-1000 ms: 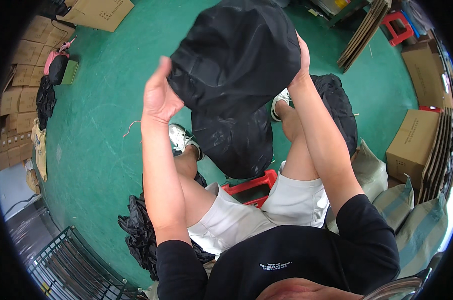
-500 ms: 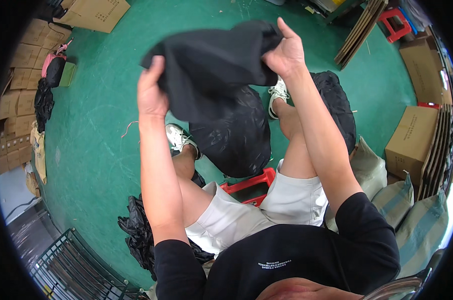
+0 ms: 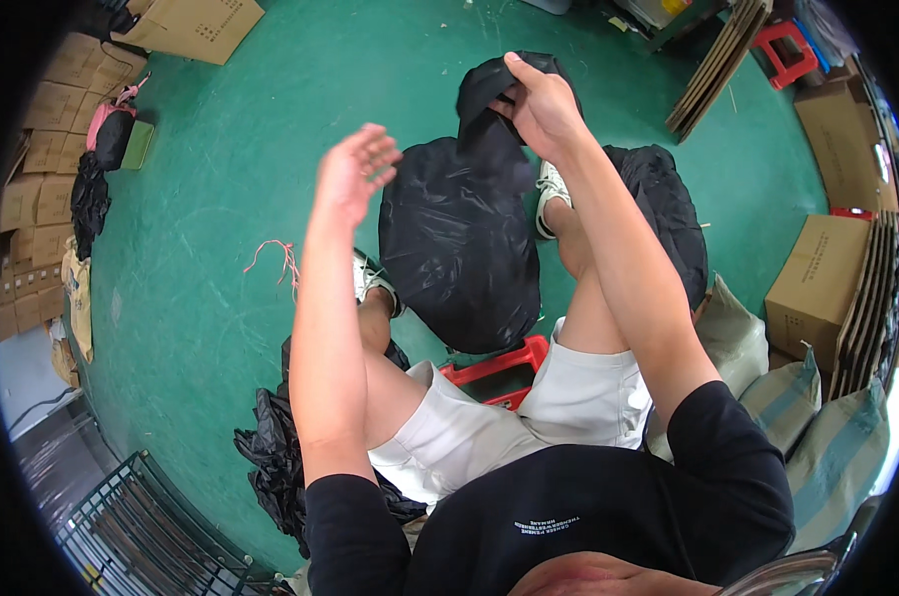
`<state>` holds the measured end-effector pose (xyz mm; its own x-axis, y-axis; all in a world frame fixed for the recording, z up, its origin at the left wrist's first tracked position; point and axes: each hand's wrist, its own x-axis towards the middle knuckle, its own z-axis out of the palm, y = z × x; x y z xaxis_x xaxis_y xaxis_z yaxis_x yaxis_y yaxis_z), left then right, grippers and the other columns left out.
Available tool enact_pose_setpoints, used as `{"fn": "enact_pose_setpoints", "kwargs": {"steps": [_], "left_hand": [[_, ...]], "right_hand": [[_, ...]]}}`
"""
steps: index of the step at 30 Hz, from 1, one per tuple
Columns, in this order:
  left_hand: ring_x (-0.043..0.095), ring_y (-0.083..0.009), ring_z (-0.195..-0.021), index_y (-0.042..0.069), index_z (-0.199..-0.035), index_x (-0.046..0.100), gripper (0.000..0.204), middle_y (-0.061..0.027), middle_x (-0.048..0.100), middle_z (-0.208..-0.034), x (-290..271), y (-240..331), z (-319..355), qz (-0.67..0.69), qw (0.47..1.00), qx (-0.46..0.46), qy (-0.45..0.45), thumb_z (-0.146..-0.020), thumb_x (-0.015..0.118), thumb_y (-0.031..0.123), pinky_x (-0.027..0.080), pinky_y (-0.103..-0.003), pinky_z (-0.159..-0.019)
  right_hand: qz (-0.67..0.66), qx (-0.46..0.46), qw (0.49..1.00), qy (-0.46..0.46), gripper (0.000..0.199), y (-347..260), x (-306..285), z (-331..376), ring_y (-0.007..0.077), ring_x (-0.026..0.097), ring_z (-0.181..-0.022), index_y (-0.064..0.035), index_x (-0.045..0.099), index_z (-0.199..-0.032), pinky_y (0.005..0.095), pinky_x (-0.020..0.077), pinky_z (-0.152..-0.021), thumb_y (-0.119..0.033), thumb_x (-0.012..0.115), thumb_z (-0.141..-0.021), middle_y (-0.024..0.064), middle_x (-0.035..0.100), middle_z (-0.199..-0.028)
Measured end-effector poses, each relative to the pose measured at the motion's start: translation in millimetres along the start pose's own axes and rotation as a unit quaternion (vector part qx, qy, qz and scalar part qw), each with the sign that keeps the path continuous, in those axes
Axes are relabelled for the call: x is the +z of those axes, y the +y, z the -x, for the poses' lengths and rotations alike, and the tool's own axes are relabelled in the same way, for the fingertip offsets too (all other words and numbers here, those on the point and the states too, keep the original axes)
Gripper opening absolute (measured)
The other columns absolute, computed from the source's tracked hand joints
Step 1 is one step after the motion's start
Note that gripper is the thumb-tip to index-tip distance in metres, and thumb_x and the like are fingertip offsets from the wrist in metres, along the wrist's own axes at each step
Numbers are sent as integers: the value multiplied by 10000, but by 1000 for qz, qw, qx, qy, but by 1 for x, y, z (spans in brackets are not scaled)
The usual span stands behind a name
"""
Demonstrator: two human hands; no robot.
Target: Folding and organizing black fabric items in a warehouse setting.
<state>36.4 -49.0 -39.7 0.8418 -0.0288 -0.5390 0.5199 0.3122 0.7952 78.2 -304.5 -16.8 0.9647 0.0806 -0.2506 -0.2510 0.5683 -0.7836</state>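
My right hand [image 3: 541, 104] is raised and grips a bunched black cloth [image 3: 491, 109] that hangs from its fingers. My left hand [image 3: 352, 174] is lifted beside it, fingers apart, holding nothing and apart from the cloth. Below both hands a large black plastic bag [image 3: 457, 248] stands on the green floor between my feet. I sit on a red stool [image 3: 494, 370] with white shorts and white shoes in view.
A second black bag [image 3: 668, 214] lies to the right of my leg. Crumpled black plastic [image 3: 271, 457] lies at lower left by a wire rack [image 3: 137, 541]. Cardboard boxes [image 3: 817, 273] stand right, flat cartons [image 3: 42, 169] left, woven sacks [image 3: 807, 417] lower right.
The cloth was spread wide between both hands. My left hand has let go and drawn away to the left, and the cloth is now bunched in my right hand alone.
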Motion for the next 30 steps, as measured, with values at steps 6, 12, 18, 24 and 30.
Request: {"fn": "enact_pose_setpoints", "kwargs": {"steps": [6, 12, 18, 24, 30], "left_hand": [[619, -220, -898, 36, -1127, 575, 561, -94, 651, -954, 55, -60, -10, 44, 976, -214, 5, -903, 528, 548, 437, -389, -809], [535, -115, -637, 140, -748, 505, 392, 9, 549, -673, 57, -65, -22, 235, 966, -51, -97, -881, 615, 493, 395, -291, -640], [595, -283, -1067, 56, -1150, 617, 322, -112, 641, -1157, 45, -36, -16, 250, 967, 48, -13, -916, 572, 272, 442, -428, -995], [592, -269, -1102, 25, -1186, 590, 338, -160, 636, -1155, 56, 18, 20, 300, 948, 95, -43, -944, 516, 250, 458, -402, -927], [581, -254, -1113, -16, -1196, 570, 365, -139, 620, -1196, 48, 18, 7, 269, 932, 156, -188, -989, 451, 260, 456, -415, -935]], "right_hand": [[-98, 50, 987, -115, 172, -20, 19, 30, 202, 633, -882, -24, 625, -931, 361, 474, -805, -190, 588, -903, 81, 671, -925], [-259, 109, 944, -172, 291, -28, 3, 25, 251, 672, -827, 12, 642, -926, 350, 542, -828, -214, 458, -929, 132, 694, -920], [-292, 60, 939, -171, 273, -28, -10, 17, 263, 646, -876, -6, 649, -895, 375, 506, -881, -209, 466, -885, 122, 686, -927], [-278, 31, 953, -112, 300, -22, -26, 1, 286, 600, -997, -41, 566, -889, 429, 474, -898, -314, 446, -915, 146, 645, -1015], [-100, 169, 974, -111, 659, -11, 21, 17, 326, 573, -1003, 1, 536, -1059, 425, 459, -862, -630, 460, -886, 193, 599, -1105]]}}
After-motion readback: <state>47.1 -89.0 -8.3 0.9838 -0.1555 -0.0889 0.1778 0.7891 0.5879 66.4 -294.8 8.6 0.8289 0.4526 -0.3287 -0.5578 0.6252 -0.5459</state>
